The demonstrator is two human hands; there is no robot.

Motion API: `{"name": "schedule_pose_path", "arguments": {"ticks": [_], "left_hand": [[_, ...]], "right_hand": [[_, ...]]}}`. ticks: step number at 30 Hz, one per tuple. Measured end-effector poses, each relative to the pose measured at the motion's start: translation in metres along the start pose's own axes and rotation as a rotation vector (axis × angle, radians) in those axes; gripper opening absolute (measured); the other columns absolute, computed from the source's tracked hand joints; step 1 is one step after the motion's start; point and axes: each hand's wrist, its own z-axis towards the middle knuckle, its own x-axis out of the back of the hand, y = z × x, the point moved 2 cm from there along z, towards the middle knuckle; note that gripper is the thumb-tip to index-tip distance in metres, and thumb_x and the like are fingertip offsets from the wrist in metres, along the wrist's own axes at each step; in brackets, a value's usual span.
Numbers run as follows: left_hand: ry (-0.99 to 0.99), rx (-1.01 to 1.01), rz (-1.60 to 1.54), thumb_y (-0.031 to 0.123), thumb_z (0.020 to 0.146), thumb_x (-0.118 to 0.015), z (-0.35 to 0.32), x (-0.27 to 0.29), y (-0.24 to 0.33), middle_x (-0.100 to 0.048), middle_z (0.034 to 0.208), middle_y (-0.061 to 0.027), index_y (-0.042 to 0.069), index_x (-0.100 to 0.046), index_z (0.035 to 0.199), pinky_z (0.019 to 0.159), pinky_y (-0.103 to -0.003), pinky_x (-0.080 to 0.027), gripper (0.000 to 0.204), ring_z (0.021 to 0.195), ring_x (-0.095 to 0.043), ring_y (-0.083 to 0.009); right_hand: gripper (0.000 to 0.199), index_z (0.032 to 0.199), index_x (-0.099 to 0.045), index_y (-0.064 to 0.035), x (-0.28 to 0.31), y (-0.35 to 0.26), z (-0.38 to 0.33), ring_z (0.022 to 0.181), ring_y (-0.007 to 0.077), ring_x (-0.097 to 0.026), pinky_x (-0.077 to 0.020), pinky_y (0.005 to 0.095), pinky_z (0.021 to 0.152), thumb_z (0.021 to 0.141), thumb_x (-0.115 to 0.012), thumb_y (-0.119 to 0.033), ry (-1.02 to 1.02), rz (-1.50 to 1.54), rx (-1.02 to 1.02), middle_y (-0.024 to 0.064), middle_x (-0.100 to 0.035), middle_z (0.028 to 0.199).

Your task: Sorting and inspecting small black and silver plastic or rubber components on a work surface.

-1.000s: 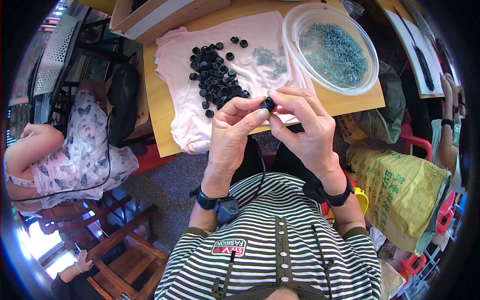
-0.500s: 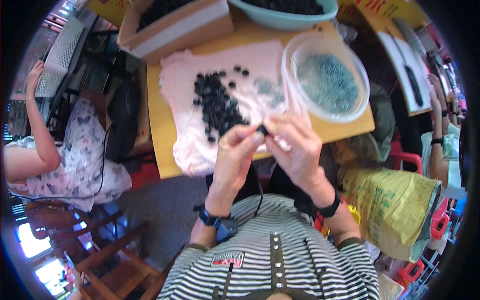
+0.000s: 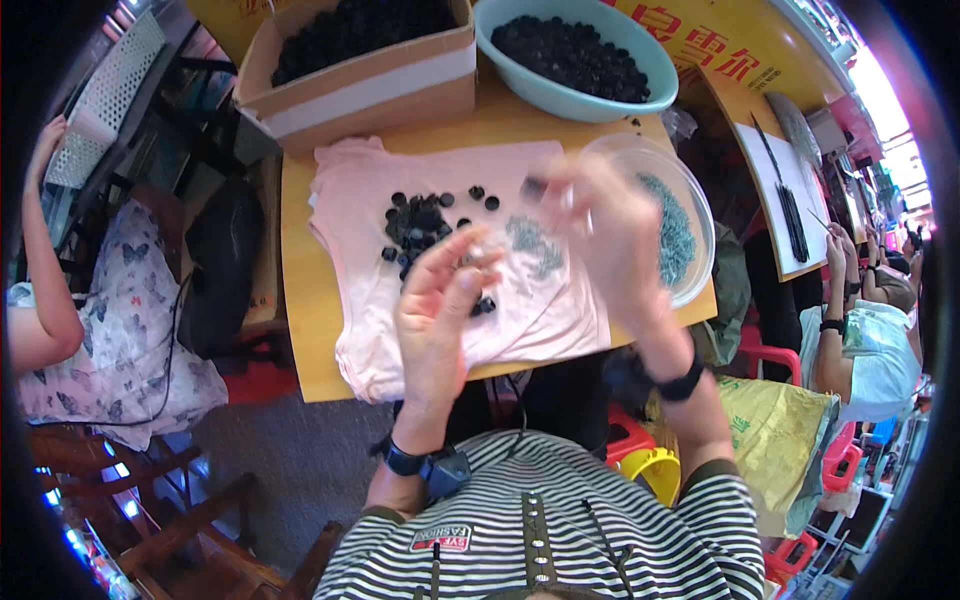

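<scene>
My left hand (image 3: 440, 305) is raised over the pink cloth (image 3: 400, 345), its fingers loosely curled and the thumb apart. Nothing that I can make out is held in it. To the right, my right hand (image 3: 610, 225) is smeared by motion beside the clear round tub. At its fingertips is a small black cap-like piece (image 3: 534, 187), blurred too. A heap of small round black pieces (image 3: 415, 220) lies on the cloth, partly behind my left hand. Right of the heap is a small scatter of grey-green metal bits (image 3: 533, 245), too fine to name.
The clear tub (image 3: 703, 215) holds more grey-green bits. A cardboard box (image 3: 375, 95) and a pale green basin (image 3: 560, 103), both full of black pieces, stand at the table's far side. Other people sit left and right. A yellow sack (image 3: 770, 430) lies at right.
My hands were together, pinching a black piece; now they are apart. The right has moved up and away over the cloth. My view has shifted, showing more of the box and basin.
</scene>
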Motion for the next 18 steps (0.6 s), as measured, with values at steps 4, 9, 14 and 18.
{"name": "schedule_pose_path", "arguments": {"ticks": [4, 9, 14, 18], "left_hand": [[0.088, -0.127, 0.348, 0.009, 0.096, -0.059, 0.005, 0.029, 0.023, -0.068, 0.106, -0.0101, -0.002, -0.064, 0.113, 0.081, -0.025, -0.050, 0.022, 0.093, -0.064, -0.0126], [0.146, -0.139, 0.525, 0.008, 0.095, -0.059, -0.007, 0.051, 0.034, -0.069, 0.101, -0.0100, -0.003, -0.065, 0.109, 0.081, -0.024, -0.050, 0.018, 0.090, -0.064, -0.0131], [0.026, -0.839, 0.872, 0.004, 0.090, -0.060, -0.030, 0.024, 0.085, -0.068, 0.089, -0.0125, -0.003, -0.066, 0.099, 0.075, -0.024, -0.051, 0.012, 0.078, -0.064, -0.0168], [0.369, -0.882, 1.406, 0.011, 0.090, -0.060, -0.078, 0.022, 0.119, -0.067, 0.086, -0.0101, 0.000, -0.065, 0.096, 0.077, -0.028, -0.051, 0.013, 0.075, -0.063, -0.0155]], "right_hand": [[0.019, 0.100, -0.066, 0.0002, 0.022, 0.044, 0.080, 0.074, 0.0179, -0.064, -0.0494, 0.0287, 0.068, 0.084, -0.068, -0.009, 0.155, -0.165, 0.075, 0.0112, -0.068, 0.085], [0.038, 0.116, -0.059, 0.0024, 0.011, 0.063, 0.082, 0.074, 0.0243, -0.064, -0.0510, 0.0331, 0.070, 0.085, -0.069, -0.016, 0.206, -0.676, 0.249, 0.0158, -0.067, 0.093], [0.016, 0.092, -0.070, -0.0027, -0.023, 0.024, 0.005, 0.072, 0.0266, -0.067, -0.0520, 0.0337, 0.067, 0.082, -0.070, -0.014, -0.338, 0.041, -0.138, 0.0140, -0.068, 0.083], [0.014, 0.092, -0.069, -0.0024, -0.043, 0.008, -0.027, 0.074, 0.0279, -0.066, -0.0520, 0.0355, 0.069, 0.082, -0.069, -0.012, -0.406, 0.137, -0.213, 0.0143, -0.067, 0.087]]}}
